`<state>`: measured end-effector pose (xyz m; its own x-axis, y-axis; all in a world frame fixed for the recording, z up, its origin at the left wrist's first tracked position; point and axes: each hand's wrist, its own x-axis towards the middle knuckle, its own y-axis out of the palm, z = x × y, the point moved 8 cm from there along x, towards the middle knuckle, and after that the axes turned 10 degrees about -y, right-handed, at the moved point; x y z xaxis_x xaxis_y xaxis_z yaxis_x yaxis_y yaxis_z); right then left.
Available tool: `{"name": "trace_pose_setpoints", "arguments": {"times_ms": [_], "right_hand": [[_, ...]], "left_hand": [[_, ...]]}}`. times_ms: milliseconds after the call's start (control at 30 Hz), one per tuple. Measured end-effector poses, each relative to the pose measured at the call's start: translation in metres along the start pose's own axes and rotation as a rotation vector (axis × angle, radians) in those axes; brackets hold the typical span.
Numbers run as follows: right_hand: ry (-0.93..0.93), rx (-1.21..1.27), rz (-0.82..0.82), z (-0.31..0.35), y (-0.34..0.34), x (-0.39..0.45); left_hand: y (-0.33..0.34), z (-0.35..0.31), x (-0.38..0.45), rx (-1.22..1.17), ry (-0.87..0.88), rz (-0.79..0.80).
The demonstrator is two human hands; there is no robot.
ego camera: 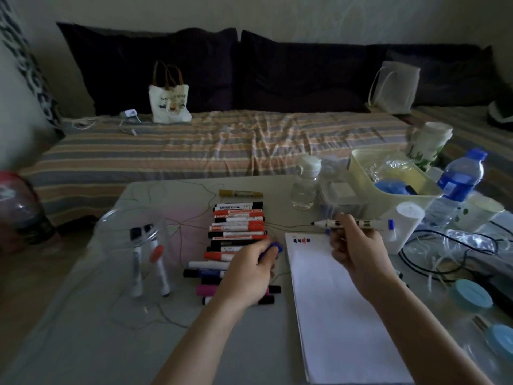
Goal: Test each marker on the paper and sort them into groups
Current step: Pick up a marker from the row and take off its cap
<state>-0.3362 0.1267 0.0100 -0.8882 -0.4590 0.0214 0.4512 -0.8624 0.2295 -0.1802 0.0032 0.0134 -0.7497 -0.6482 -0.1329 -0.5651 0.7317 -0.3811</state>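
A white paper pad point(338, 301) lies on the table with a few small black and red test marks point(301, 240) at its top. My right hand point(358, 245) holds an uncapped marker point(358, 224) level above the pad's top edge, tip pointing left. My left hand point(249, 270) pinches a blue cap point(273, 249) over a row of several markers point(237, 232) with red, black and pink barrels. One yellow marker point(240, 193) lies apart behind the row. A clear jar point(138, 245) at the left holds three markers upright.
A cream bin point(358, 165) with plastic bags, a small clear bottle point(305, 182), a blue water bottle point(458, 184), paper cups point(429, 143) and a white container point(402, 232) crowd the right. Black cables point(444, 259) and blue lids point(470, 294) lie beside the pad. A striped bed point(194, 145) is behind.
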Motion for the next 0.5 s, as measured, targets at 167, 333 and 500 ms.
{"name": "trace_pose_setpoints", "arguments": {"times_ms": [167, 333, 500], "right_hand": [[0.014, 0.018, 0.134, 0.011, 0.026, -0.053], [-0.047, 0.006, 0.137, 0.008, 0.018, -0.084], [-0.070, -0.016, 0.159, 0.015, 0.012, -0.090]], "left_hand": [[-0.016, 0.024, -0.037, -0.360, -0.090, -0.072], [-0.019, 0.023, -0.048, -0.538, -0.130, -0.105], [-0.015, 0.007, -0.055, -0.514, -0.065, -0.058]]}}
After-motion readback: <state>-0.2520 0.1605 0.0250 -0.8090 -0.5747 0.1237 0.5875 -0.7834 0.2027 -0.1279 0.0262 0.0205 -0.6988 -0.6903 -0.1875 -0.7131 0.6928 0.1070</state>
